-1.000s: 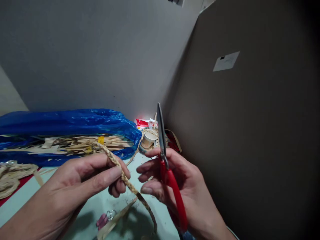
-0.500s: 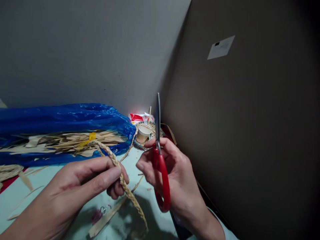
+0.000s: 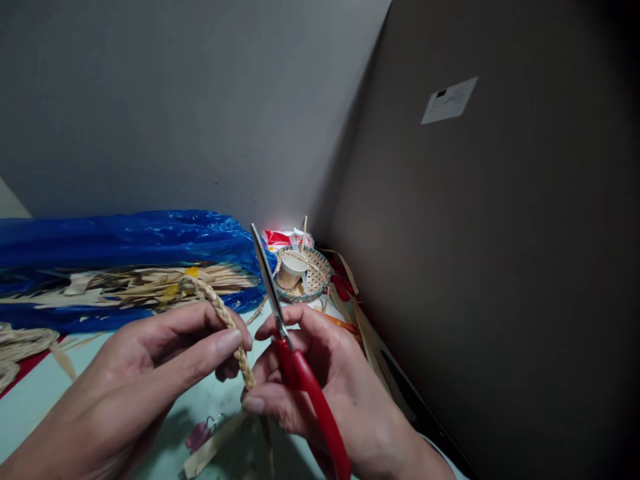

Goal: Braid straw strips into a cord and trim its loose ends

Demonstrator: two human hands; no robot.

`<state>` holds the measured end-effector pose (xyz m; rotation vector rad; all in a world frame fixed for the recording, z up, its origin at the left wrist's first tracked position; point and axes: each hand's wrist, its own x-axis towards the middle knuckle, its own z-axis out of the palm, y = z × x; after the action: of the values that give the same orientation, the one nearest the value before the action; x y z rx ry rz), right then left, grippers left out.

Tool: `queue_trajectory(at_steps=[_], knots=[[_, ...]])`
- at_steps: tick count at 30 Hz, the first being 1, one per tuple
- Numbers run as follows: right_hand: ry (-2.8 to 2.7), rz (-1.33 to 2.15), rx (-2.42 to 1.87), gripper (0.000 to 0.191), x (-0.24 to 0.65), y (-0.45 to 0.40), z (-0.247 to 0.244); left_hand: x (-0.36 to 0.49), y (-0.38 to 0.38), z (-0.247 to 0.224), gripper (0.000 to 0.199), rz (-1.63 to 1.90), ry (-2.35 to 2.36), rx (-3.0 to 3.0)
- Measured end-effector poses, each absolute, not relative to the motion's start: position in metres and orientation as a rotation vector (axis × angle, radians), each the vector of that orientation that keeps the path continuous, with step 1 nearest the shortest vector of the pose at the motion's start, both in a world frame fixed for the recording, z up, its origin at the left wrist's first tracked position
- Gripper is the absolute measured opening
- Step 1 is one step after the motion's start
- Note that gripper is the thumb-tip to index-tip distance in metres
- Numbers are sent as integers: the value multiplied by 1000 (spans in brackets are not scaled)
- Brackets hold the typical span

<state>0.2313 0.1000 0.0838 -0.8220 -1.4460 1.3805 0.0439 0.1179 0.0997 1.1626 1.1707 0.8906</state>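
Observation:
A braided straw cord (image 3: 216, 303) runs between the thumb and fingers of my left hand (image 3: 185, 363), its upper end bent over above the fingers. My right hand (image 3: 335, 380) holds red-handled scissors (image 3: 315, 390), blades together and pointing up and to the left. The right thumb and a finger also touch the braid just below the left hand. From there the braid's thin tail hangs over the table. A flat pale strip (image 3: 213, 447) and a pink binder clip (image 3: 199, 435) lie beneath the hands.
A blue plastic bag (image 3: 125, 230) with a bundle of dry strips (image 3: 220, 277) lies along the wall. Behind my right hand, a woven basket (image 3: 320, 270) holds a paper cup (image 3: 293, 269). Coiled braid (image 3: 25, 343) sits far left. A dark panel (image 3: 480, 267) rises at the right.
My right hand has moved left and down to the braid, and its thumb now touches it. The scissors have tilted leftward. My left hand still pinches the braid.

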Motion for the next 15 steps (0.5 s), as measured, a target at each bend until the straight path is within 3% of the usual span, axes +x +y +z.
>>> queue_trajectory(at_steps=[7, 15], knots=[[-1212, 1555, -913, 63, 233, 101, 90, 53, 113, 98, 26, 839, 1157, 1278], [-1243, 1501, -912, 55, 231, 101, 91, 49, 120, 86, 9, 1073, 1074, 1734]])
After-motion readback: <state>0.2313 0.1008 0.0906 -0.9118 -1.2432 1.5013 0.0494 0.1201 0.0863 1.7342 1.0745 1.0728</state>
